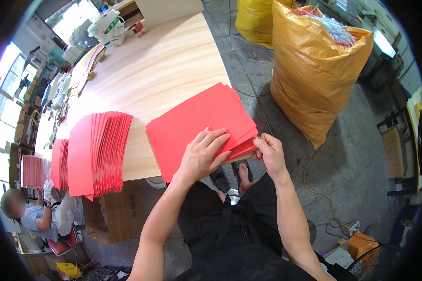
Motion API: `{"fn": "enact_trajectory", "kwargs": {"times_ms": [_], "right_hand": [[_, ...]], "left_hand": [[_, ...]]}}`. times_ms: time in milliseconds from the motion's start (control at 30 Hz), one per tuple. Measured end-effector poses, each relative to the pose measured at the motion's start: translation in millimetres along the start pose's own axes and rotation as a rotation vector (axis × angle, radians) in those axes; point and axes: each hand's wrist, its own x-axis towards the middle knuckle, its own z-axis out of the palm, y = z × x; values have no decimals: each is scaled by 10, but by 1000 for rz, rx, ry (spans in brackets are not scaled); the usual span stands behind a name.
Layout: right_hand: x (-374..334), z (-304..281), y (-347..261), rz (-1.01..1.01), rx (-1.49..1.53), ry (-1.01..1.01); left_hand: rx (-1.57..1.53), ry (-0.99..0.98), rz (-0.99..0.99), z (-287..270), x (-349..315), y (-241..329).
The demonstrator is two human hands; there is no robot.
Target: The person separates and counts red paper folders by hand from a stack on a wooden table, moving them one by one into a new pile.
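Observation:
A stack of red paper sheets (192, 117) lies at the table's near right corner, its sheets slightly out of line. My left hand (202, 153) rests on top of the stack, fingers spread across the paper. At the stack's right corner, my right hand (270, 151) pinches the edge of some red sheets between thumb and fingers. How many sheets are in that pinch I cannot tell. To the left, a fanned row of red paper pieces (98, 154) lies overlapped along the table's near edge.
Further left are more red stacks (59, 161) and a seated person (42, 218) in a white glove. A white bucket (106, 27) and tools stand along the far left. Right of the wooden table (173, 61) stands a full orange sack (314, 70). A cable (309, 187) crosses the floor.

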Motion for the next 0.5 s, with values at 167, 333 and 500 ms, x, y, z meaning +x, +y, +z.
{"fn": "enact_trajectory", "kwargs": {"times_ms": [167,333,500], "right_hand": [[-32,198,-272,-91,-181,-5],[30,378,-412,-211,-492,33],[81,529,-494,-204,-417,-22]], "left_hand": [[-108,72,-125,-2,-31,26],[-155,101,-67,-59,-23,1],[-127,82,-55,-75,-32,-47]]}}
